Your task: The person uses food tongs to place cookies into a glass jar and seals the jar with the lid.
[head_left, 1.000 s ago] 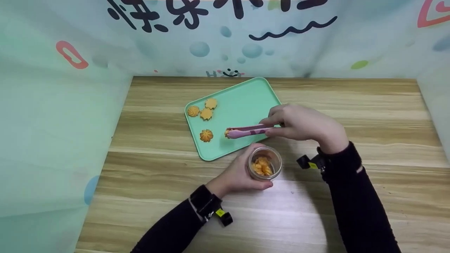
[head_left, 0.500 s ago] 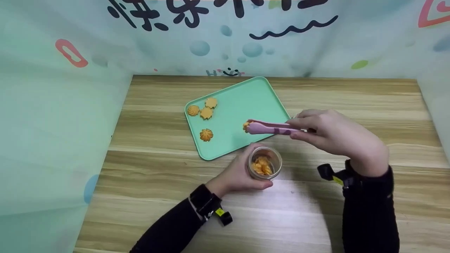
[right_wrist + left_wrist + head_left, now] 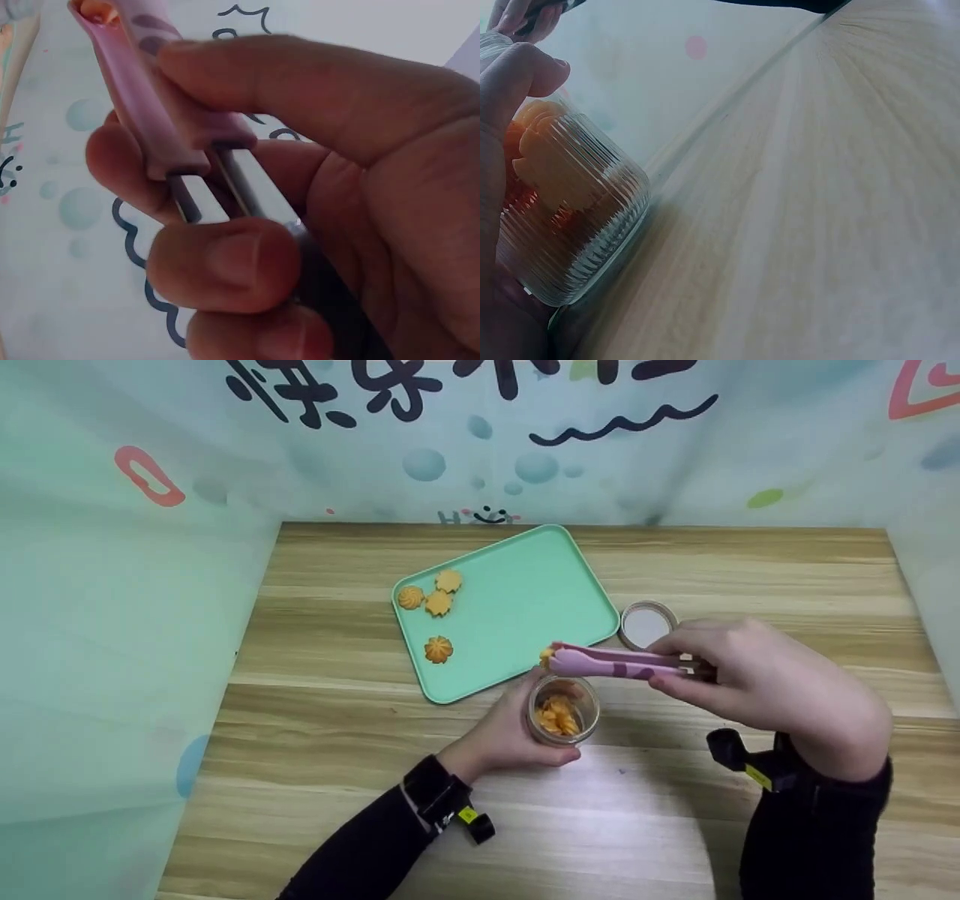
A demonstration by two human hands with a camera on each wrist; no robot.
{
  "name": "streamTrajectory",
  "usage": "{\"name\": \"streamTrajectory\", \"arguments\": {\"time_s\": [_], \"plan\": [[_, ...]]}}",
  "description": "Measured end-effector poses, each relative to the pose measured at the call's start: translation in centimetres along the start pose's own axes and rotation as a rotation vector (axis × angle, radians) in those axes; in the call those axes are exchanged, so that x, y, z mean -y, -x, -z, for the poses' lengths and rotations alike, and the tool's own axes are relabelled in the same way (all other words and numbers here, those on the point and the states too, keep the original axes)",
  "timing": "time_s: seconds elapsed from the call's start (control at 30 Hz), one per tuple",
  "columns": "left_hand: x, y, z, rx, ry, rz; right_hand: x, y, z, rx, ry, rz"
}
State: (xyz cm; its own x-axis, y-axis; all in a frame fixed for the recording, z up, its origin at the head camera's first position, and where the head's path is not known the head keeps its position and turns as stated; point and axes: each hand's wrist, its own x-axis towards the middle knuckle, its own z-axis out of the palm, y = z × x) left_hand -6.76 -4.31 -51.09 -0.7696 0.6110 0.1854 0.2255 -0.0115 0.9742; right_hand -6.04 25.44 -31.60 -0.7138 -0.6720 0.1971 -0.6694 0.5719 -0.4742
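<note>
My left hand [image 3: 502, 731] curls round a ribbed glass jar [image 3: 577, 217] with several cookies [image 3: 557, 715] inside, its open mouth facing up in the head view. The right hand [image 3: 780, 682] grips pink tongs [image 3: 600, 661] with metal handles [image 3: 251, 187]. Between the tongs' tips is a small orange-brown cookie [image 3: 547, 657], mostly covered by them. These tips hover near the jar's far rim. On the green tray [image 3: 525, 592], several flower-shaped cookies lie at the left, one cookie [image 3: 439, 649] apart from the rest.
A round jar lid [image 3: 646, 625] lies on the wooden table [image 3: 315, 780] beside the tray's right corner, partly behind the right hand. A printed curtain [image 3: 637, 480] stands along the table's back and left edges.
The right hand has moved right and nearer the body, carrying the tongs and cookie from over the tray to the jar's far rim. The lid has come into view. My left hand stays put.
</note>
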Motion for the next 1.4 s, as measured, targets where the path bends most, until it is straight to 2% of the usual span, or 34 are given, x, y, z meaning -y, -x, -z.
{"name": "streamTrajectory", "arguments": {"time_s": [0.2,0.43,0.83,1.07,1.4], "plan": [[0.0,0.0,-0.1,0.025,0.073,-0.010,0.6,0.1,-0.2,0.040,0.003,0.011],[-0.1,-0.2,0.0,0.031,0.068,-0.012,0.9,0.3,-0.3,0.070,0.013,-0.005],[-0.2,-0.1,0.0,0.026,0.069,-0.042,1.5,-0.1,-0.4,0.169,0.014,-0.110],[-0.1,-0.2,0.0,0.032,0.065,-0.045,1.7,-0.1,-0.6,0.161,0.017,-0.099],[0.1,-0.1,0.0,0.033,0.103,-0.037,2.1,0.0,-0.8,0.170,0.022,-0.126]]}}
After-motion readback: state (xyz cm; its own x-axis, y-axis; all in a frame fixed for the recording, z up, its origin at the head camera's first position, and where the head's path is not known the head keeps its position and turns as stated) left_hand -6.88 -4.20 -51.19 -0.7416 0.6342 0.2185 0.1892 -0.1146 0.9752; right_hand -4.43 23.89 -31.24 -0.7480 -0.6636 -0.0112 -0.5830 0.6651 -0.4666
